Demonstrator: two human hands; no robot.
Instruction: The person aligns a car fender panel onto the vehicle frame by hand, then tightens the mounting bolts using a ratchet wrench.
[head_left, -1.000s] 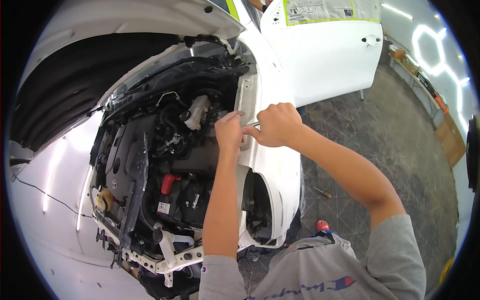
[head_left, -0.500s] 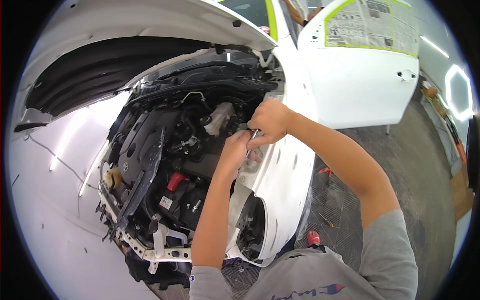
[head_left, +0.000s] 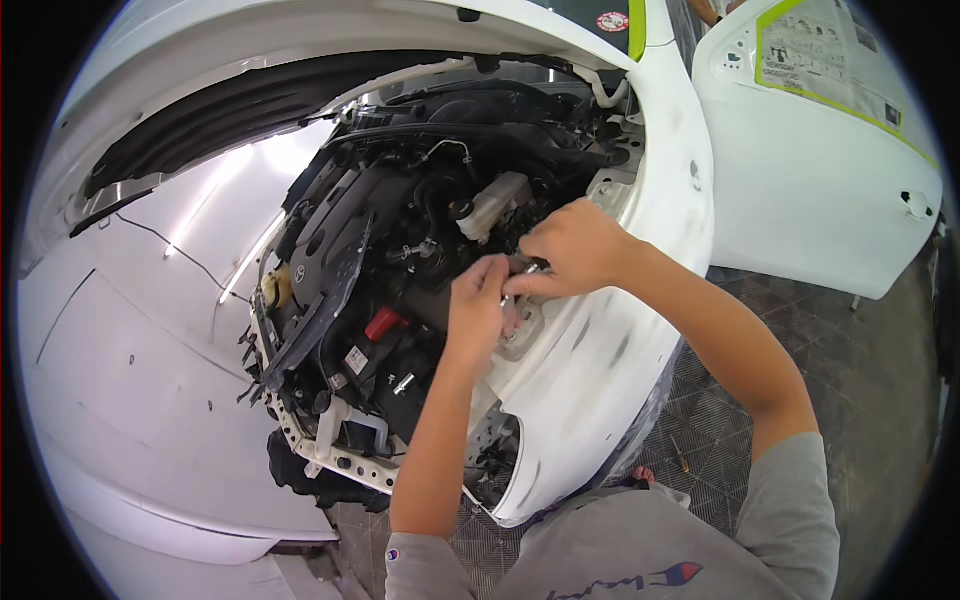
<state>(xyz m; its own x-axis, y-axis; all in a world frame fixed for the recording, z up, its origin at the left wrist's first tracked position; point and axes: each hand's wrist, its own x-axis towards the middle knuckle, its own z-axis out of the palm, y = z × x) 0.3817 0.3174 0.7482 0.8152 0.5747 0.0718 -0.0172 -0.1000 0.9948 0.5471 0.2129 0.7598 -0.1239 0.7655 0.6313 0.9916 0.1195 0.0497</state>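
Observation:
My right hand point(head_left: 580, 245) is curled, thumb tucked under, over a short shiny metal tool point(head_left: 536, 268) whose exact kind is mostly hidden by fingers. Against its near side, my left hand point(head_left: 482, 292) is closed on the lower part of the same tool, fingers slightly blurred. Both hands meet above the inner edge of the white fender point(head_left: 610, 345), beside the engine bay. A whitish fluid reservoir point(head_left: 492, 208) stands just beyond them. On the black battery point(head_left: 365, 400), near my left forearm, lie small metal sockets point(head_left: 403, 384).
The raised hood point(head_left: 300, 45) arches over the engine cover point(head_left: 340, 235). A red terminal cap point(head_left: 382, 323) sits on the battery. To the right stands an open white door point(head_left: 810, 190) with its window papered over. A screwdriver-like tool point(head_left: 684, 458) lies on the tiled floor.
My view has shifted, so the car sits farther right and the door is partly cut off. Both hands stay together at the fender edge, the right one turned slightly on the tool.

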